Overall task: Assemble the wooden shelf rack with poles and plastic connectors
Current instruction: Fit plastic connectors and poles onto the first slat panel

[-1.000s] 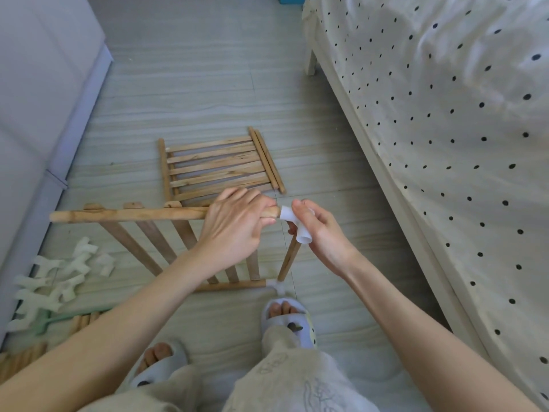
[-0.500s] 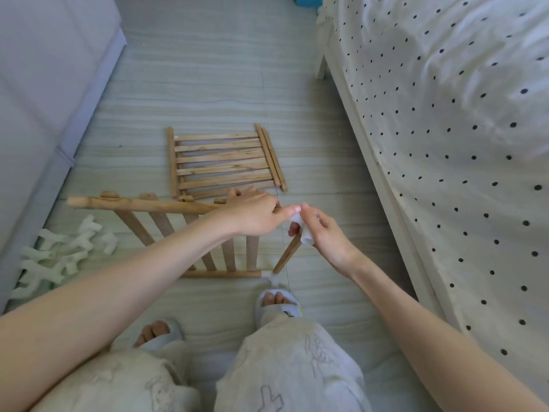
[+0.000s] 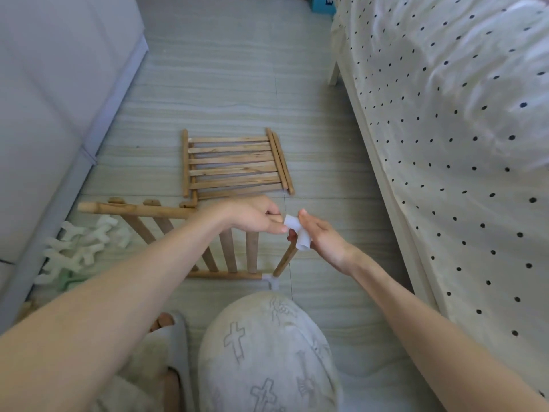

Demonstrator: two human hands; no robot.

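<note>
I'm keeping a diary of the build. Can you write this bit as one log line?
step: joining corner | left hand: grips top pole | right hand: holds white connector on short pole

dotted bedsheet [image 3: 445, 129], grey slipper [image 3: 178, 349], teal box [image 3: 322, 3]

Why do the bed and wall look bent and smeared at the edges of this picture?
Head view: the wide-angle lens bows the bed and cabinet outward; soft daylight leaves faint shadows; the edges blur, while the white connector and hands stay fairly sharp at the centre.
</note>
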